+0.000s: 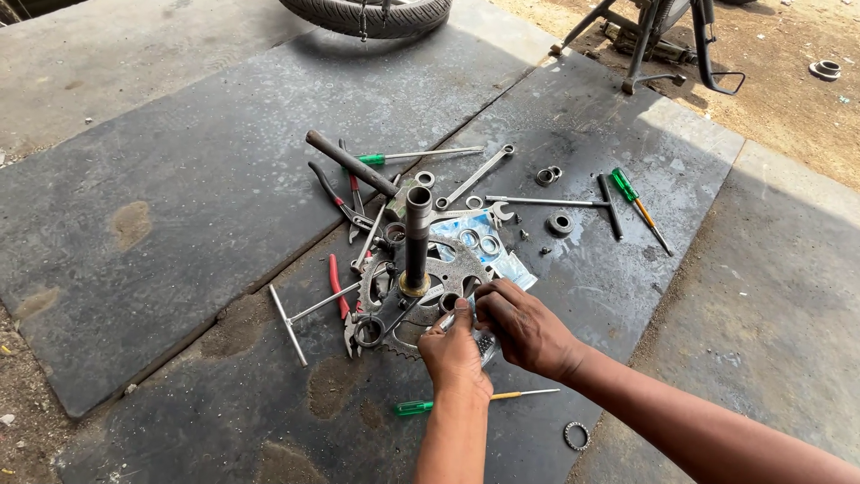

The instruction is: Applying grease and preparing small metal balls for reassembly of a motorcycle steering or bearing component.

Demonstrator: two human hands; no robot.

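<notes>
- Left hand (455, 351) comes up from the bottom edge, fingers curled in a narrow pinch on a small clear plastic packet (485, 344) with something dark inside; what is in it I cannot make out.
- Right hand (522, 324) comes in from the lower right, fingertips bent down and pinching the same packet from the other side, knuckles touching the left hand.
- Just beyond both hands lies a toothed steel sprocket (448, 269), flat, dull grey and speckled with grime, cut-outs in its face.
- Rising from the sprocket's middle is a dark metal tube (417, 235), upright, hollow at the top, with a brass-coloured ring at its base.
- Beyond the right hand, a crinkled blue-and-clear plastic wrapper (488, 246) holds shiny round bearings.
- To the left of the left hand, red-handled pliers (339, 289) and a thin T-shaped steel bar (300, 312) rest flat.
- Just under the left wrist, a green-handled screwdriver (448, 401) with a yellow shaft lies crosswise.
- Below the right forearm, a small ball-bearing ring (576, 436) sits alone.
- Farther out, a long spanner (475, 176) and a second green screwdriver (638, 205) lie scattered.
- Everything rests on a dark rubber mat (197, 206), matt and stained, spread over the concrete floor.
</notes>
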